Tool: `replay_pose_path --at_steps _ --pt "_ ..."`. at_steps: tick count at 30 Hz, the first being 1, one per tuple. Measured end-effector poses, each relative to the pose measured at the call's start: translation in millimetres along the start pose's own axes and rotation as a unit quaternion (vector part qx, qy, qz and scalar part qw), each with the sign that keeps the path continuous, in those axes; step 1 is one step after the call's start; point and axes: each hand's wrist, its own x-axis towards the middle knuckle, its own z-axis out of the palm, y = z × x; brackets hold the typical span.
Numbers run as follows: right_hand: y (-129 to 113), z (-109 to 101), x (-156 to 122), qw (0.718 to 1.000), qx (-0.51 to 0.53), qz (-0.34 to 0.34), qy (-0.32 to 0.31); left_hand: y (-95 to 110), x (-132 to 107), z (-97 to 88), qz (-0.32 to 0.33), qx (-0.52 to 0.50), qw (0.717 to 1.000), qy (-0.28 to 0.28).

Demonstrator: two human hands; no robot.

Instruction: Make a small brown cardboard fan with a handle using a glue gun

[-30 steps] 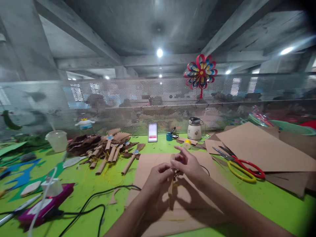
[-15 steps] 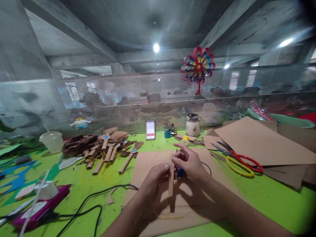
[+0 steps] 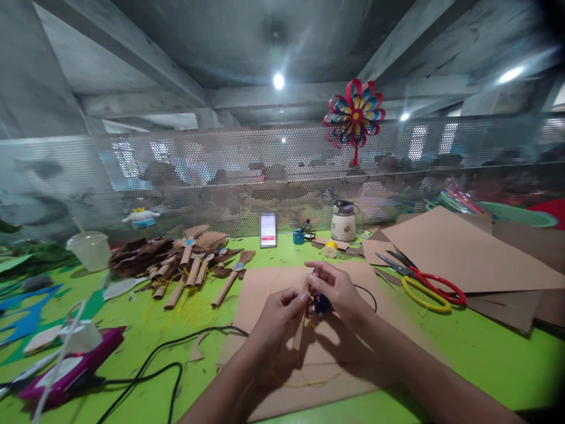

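Observation:
My left hand (image 3: 282,313) pinches a narrow brown cardboard strip or tube (image 3: 298,334) near its upper end. From its lower end a thin yellow thread (image 3: 309,384) trails in a loop over the large cardboard sheet (image 3: 260,288). My right hand (image 3: 338,291) closes its thumb and index finger at the top of the same piece, its other fingers raised. Just behind, partly covered by my right hand, is a dark blue object (image 3: 322,303) with a black cord; its kind is hidden.
Left lie several brown paper rolls (image 3: 194,272), a cup (image 3: 89,250) and a purple power strip (image 3: 75,371) with black cables. A phone (image 3: 268,230), a thread spool (image 3: 330,250) and a bottle (image 3: 344,222) stand behind. Scissors (image 3: 430,288) rest by cardboard sheets (image 3: 468,250) at right.
The cardboard piece has tilted, its lower end swinging slightly left. My left fingers have moved up and closed near its top, close to my right fingertips.

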Motion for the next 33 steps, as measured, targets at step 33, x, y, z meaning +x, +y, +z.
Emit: replay_pose_path --at_steps 33 --pt "12 -5 3 0.999 -0.027 0.006 0.043 -5 2 4.8 -0.016 -0.002 1.000 -0.026"
